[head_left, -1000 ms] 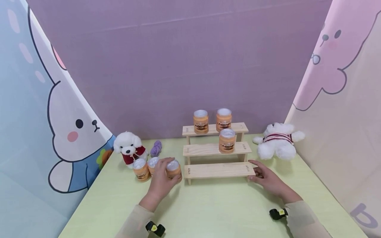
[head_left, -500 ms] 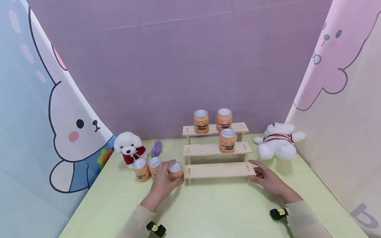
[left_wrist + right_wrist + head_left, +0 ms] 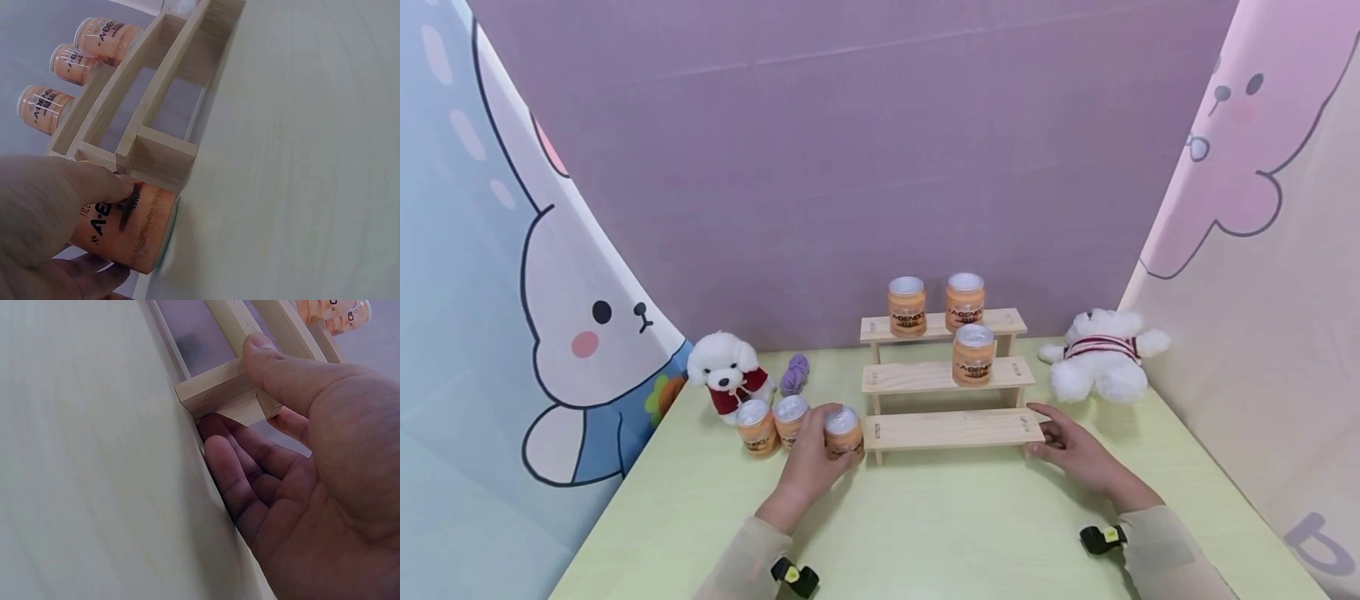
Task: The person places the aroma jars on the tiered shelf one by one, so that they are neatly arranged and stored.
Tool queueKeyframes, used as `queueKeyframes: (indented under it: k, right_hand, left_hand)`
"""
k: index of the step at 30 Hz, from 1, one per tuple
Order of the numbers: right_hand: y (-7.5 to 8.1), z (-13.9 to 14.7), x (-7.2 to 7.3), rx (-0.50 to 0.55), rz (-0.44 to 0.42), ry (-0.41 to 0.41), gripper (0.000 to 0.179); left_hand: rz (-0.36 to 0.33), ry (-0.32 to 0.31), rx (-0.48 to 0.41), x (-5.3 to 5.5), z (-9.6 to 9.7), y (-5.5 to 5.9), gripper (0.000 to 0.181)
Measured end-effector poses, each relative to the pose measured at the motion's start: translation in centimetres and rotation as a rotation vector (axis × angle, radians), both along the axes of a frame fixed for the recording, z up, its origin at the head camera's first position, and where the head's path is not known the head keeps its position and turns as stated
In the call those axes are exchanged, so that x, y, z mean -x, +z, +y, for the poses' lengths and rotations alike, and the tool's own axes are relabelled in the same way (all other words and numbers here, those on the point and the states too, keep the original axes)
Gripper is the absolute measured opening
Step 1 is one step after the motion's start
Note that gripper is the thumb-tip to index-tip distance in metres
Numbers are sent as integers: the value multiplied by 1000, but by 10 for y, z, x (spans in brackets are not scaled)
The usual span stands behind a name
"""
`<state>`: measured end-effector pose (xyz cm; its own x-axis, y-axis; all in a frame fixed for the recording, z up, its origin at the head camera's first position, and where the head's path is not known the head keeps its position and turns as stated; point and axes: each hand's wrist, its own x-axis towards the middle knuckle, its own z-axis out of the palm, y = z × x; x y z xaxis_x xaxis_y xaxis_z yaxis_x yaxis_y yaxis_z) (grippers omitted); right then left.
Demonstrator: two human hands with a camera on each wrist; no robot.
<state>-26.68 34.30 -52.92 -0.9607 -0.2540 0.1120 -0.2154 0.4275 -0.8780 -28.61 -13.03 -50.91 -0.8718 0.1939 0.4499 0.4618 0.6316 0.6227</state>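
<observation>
My left hand (image 3: 829,435) grips an orange jar with a white lid (image 3: 844,421) that stands on the green table just left of a three-step wooden stand (image 3: 947,429). In the left wrist view the jar (image 3: 147,231) almost touches the stand's leg (image 3: 162,153), with my thumb and fingers of the left hand (image 3: 112,234) around it. My right hand (image 3: 1033,432) rests at the right end of the lowest step. Its thumb (image 3: 269,356) lies on the plank and its straight fingers lie beside the leg (image 3: 219,394).
Two orange jars (image 3: 906,307) (image 3: 964,302) stand on the top step and one (image 3: 973,355) on the middle step. Two more jars (image 3: 754,427) (image 3: 788,417) stand left of my hand. Plush dogs sit at left (image 3: 726,375) and right (image 3: 1101,354); a purple ball (image 3: 793,373) lies behind.
My left hand has slid the jar slightly to the right, closer to the stand's left leg. The right hand has stayed still.
</observation>
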Motion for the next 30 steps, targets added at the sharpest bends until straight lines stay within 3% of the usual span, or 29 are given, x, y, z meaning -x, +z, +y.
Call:
queueKeyframes:
  k: [30]
  right_hand:
    - [0, 0, 0, -7, 10, -4, 77]
  left_hand:
    - [3, -10, -42, 1, 0, -3, 75]
